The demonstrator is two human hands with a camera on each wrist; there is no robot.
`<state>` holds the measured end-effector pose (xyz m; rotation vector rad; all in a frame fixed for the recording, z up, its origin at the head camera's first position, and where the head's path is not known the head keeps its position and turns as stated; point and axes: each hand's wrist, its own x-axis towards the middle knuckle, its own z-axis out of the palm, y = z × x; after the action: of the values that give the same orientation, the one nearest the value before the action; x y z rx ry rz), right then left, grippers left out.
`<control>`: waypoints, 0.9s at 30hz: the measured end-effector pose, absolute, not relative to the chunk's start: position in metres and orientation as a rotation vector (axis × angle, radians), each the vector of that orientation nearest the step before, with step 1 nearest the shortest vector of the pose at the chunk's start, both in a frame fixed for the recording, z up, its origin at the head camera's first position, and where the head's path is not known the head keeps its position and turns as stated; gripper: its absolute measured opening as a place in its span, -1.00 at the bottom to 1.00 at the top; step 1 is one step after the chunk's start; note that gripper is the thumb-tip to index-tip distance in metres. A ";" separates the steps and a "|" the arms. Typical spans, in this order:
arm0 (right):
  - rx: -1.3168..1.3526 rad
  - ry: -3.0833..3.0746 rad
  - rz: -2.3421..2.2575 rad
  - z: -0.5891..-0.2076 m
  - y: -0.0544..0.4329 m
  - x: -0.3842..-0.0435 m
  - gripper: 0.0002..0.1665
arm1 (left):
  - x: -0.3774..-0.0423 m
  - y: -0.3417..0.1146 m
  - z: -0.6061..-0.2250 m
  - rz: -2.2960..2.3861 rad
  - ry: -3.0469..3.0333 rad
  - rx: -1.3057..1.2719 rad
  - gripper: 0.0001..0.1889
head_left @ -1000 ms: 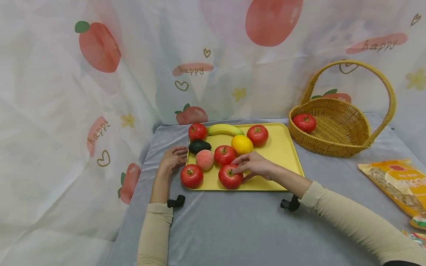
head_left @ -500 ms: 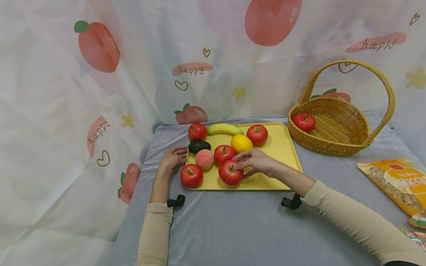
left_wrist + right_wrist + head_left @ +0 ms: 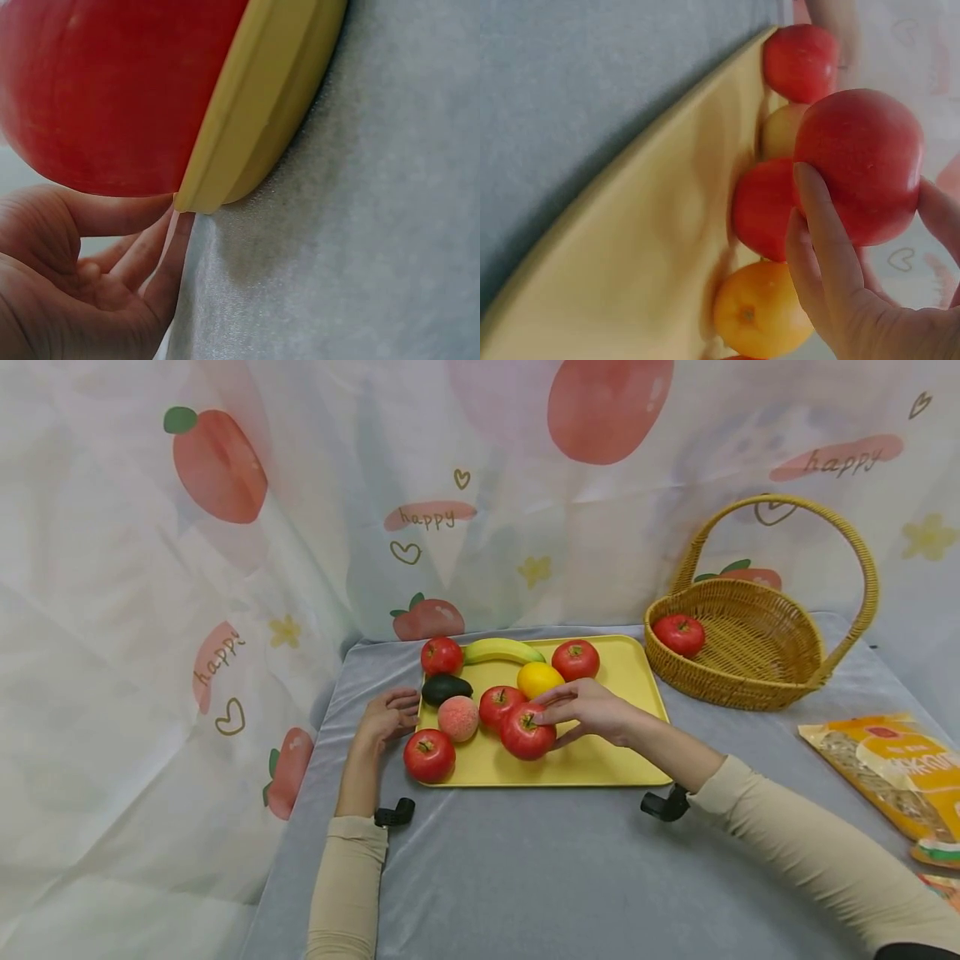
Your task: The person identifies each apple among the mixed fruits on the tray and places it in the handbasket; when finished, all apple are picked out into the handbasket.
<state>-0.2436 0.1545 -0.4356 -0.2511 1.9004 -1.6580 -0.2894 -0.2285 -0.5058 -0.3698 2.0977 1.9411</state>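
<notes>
My right hand grips a red apple between thumb and fingers. In the right wrist view the apple is held up off the yellow tray. Behind it lie another red apple and a yellow round fruit. At the tray's left edge, my left hand rests with fingers extended and fingertips right at the rim, as the left wrist view shows of the hand. Nearest to it are a dark green avocado, a fuzzy peach and a red apple.
Along the tray's back lie a banana and red apples at left and right. A wicker basket with a tall handle stands at the back right, a red apple inside. An orange food bag lies at right.
My right hand has lifted the red apple off the tray's front, moving it up and slightly back. My left hand has stayed at the tray's left edge.
</notes>
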 end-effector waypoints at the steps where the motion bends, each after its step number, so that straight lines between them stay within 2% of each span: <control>1: -0.247 1.896 -1.670 -0.434 0.156 -0.244 -0.45 | -0.289 -0.229 -0.506 1.941 2.095 -0.371 -0.32; 27: -0.136 1.896 -1.793 -0.405 0.192 -0.251 -0.35 | -0.286 -0.228 -0.504 1.927 2.101 -0.366 -0.33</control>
<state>-0.2513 0.1918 -0.4049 -0.1356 1.8957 -1.7931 -0.2855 -0.2280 -0.5043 -0.3657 2.1006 1.9275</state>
